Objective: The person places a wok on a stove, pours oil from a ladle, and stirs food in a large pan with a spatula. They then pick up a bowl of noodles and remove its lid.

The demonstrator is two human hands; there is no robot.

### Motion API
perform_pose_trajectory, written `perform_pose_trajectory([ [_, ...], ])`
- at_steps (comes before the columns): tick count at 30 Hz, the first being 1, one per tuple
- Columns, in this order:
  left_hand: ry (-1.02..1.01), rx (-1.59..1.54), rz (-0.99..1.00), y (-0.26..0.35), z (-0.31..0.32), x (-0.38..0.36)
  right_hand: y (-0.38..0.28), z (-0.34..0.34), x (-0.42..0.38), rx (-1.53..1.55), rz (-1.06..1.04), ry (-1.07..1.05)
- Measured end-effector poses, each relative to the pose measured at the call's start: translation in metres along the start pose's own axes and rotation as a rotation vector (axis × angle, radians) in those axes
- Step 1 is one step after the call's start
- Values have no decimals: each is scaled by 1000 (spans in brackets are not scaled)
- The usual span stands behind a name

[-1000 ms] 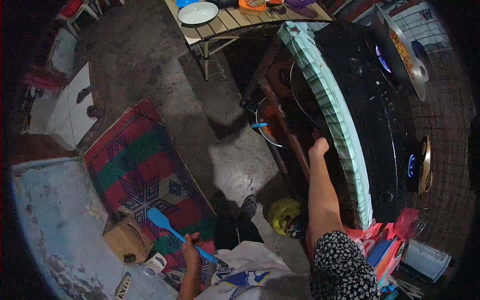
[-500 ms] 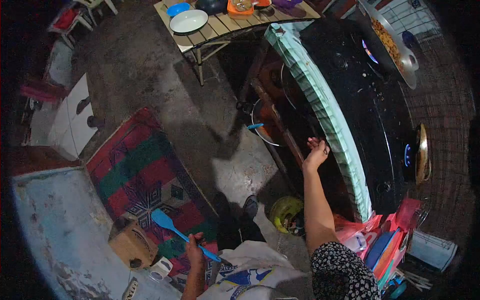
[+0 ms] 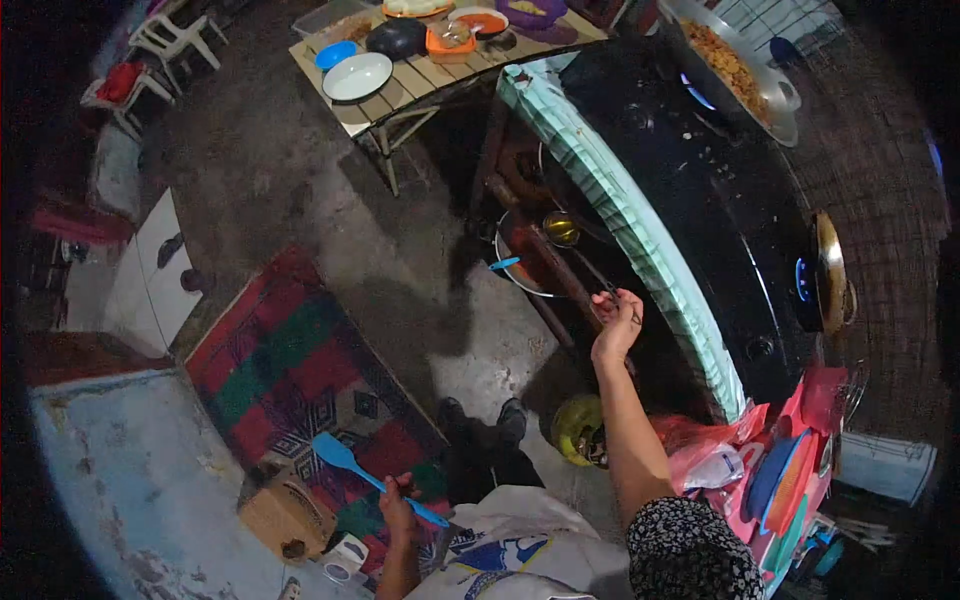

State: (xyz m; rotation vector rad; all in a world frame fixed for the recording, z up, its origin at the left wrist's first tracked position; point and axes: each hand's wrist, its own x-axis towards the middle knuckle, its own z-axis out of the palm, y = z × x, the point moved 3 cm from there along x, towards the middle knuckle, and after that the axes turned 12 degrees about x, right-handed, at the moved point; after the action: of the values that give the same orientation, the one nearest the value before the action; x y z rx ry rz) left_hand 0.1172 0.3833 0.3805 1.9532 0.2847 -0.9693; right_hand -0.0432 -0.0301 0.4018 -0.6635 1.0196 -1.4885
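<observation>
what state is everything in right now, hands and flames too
left hand: closed on spatula
spatula: held
right hand: closed on ladle
ladle: held by its handle
wok: uncovered, food inside
wok flame: lit
pan: contents unclear
pan flame: lit
pot: red contents
white dish: empty
yellow bin: open, things inside

Single view: worn on head, looking forward and steeply down past own arms, hands about arm's reach away.

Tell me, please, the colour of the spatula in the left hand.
The spatula is blue, clearest in the head view.
</observation>
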Motion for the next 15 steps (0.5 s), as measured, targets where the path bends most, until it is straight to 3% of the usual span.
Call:
perform_pose_trajectory([
  [9,-27,166,93,52,-6,-34,-142,58,-24,65,30,-110],
  [15,-103,37,155,49,0,-33,-257,51,-9,132,-73,-93],
])
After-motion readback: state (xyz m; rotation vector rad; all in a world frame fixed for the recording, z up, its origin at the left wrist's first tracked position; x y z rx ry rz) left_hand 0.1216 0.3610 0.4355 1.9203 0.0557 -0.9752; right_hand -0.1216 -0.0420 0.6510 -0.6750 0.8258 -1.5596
